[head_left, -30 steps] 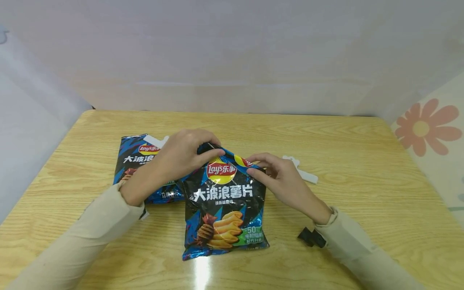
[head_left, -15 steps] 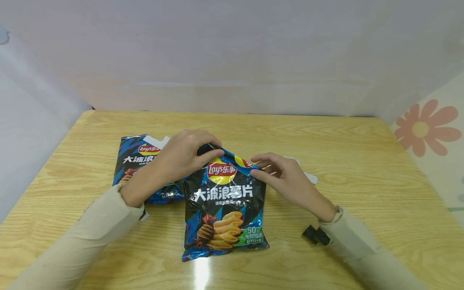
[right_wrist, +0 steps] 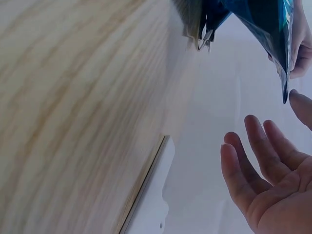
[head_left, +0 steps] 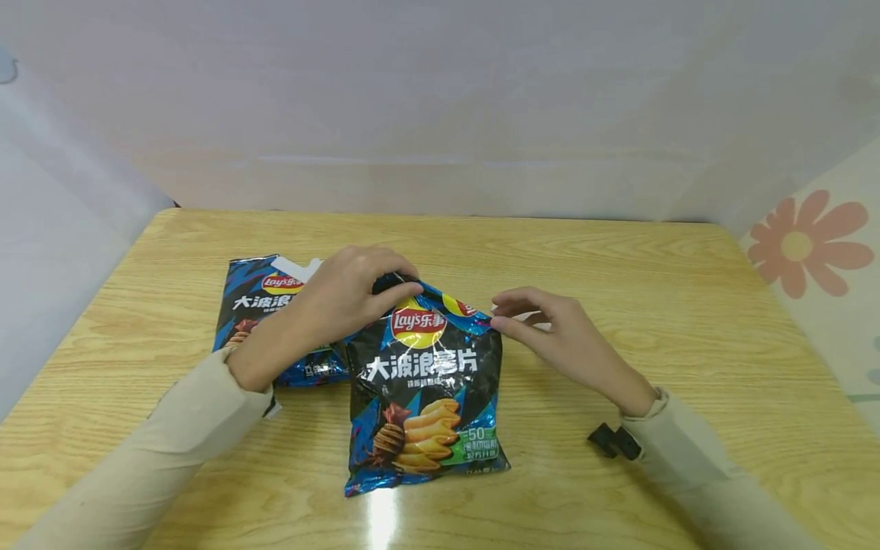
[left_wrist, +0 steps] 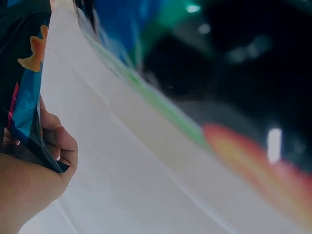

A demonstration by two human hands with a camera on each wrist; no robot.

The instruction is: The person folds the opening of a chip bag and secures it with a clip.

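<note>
The near bag (head_left: 424, 386) stands upright on the table (head_left: 687, 305), about at its middle. The left hand (head_left: 344, 294) pinches the bag's top left corner, thumb in front and fingers curled behind the foil; those back fingers are hidden in the head view. The left wrist view shows only curled knuckles (left_wrist: 58, 146) against the bag's edge, and the rest there is a blur of blue, green and orange print.

The right hand (head_left: 557, 336) hovers just right of the bag's top right corner, fingers loosely spread and holding nothing; whether its thumb tip touches the foil cannot be told. The right wrist view shows the palm open, fingers (right_wrist: 253, 161) apart, the corner (right_wrist: 282, 73) just beside them.

A white clip (right_wrist: 153, 195) lies on the table behind the right hand; in the head view the hand hides almost all of it.

A second bag (head_left: 264, 305) lies flat to the left of the near bag, its right half covered by the left wrist and arm. A white piece (head_left: 296, 267) shows at its top edge, too cut off to identify.
</note>
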